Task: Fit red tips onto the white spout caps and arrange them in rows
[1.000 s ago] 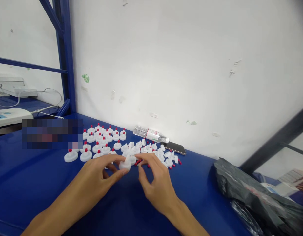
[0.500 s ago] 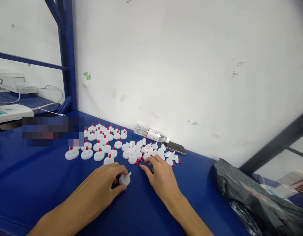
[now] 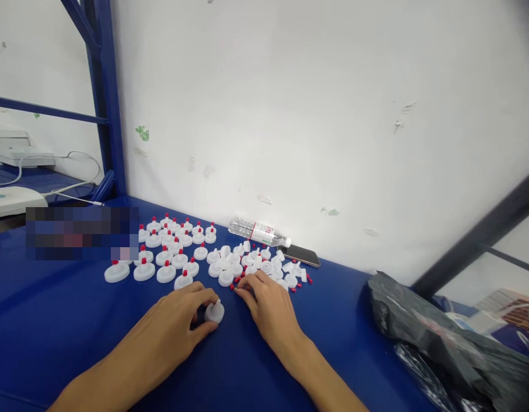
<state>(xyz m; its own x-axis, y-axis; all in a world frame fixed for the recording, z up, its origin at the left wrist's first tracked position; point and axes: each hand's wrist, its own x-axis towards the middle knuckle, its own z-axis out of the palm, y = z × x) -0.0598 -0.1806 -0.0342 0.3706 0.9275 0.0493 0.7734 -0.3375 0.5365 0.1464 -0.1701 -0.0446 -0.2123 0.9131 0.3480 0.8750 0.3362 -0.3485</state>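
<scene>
Table (image 3: pixel 333 326): illegible bottle label (image 3: pixel 262 233); left grip (image 3: pixel 176 317) pinches spout-cap (image 3: pixel 214 313).

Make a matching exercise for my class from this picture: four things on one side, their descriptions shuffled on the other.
Things:
1. Bottle
2. Phone
3. Plastic bag
4. Left hand

Descriptions:
A. Grey and crumpled
B. Holding a white piece
C. Clear, lying on its side
D. Flat, with a dark face

Pairs: 1-C, 2-D, 3-A, 4-B

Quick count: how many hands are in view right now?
2: the left hand holds a white lid; the right hand is at the small red caps. The blurred patch on the left may hide more.
</scene>
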